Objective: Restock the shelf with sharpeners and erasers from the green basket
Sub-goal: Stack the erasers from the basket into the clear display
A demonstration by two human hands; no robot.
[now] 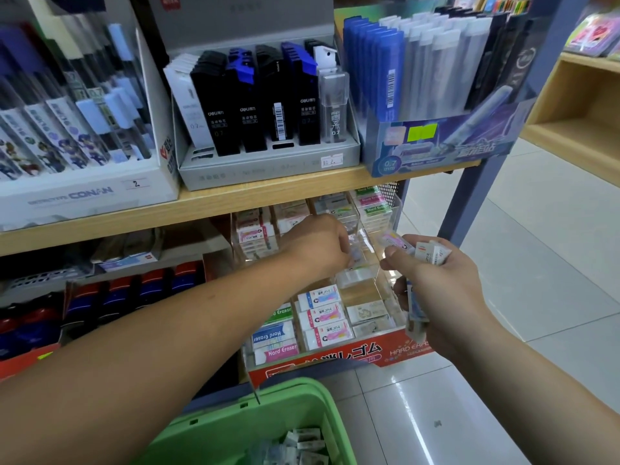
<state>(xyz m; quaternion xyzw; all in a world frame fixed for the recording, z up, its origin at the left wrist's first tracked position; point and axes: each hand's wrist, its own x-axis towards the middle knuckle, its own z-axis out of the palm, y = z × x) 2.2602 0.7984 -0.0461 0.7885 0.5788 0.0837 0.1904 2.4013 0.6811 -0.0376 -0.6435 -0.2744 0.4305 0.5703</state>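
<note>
My left hand (322,243) reaches into the clear acrylic eraser display (382,283) on the lower shelf and pinches a small wrapped eraser (355,255) over a middle compartment. My right hand (436,283) hovers just right of the display and grips a bunch of wrapped erasers (429,253), more sticking out below the fist. The display's compartments hold rows of erasers (322,313). The green basket (235,427) sits at the bottom of the view with several loose erasers (302,444) inside.
The wooden shelf board (235,199) above carries boxes of pencil leads (268,102) and pens (67,112). A blue upright post (469,196) stands right of the display. Tiled floor (520,263) spreads to the right; another wooden shelf unit (577,105) is at far right.
</note>
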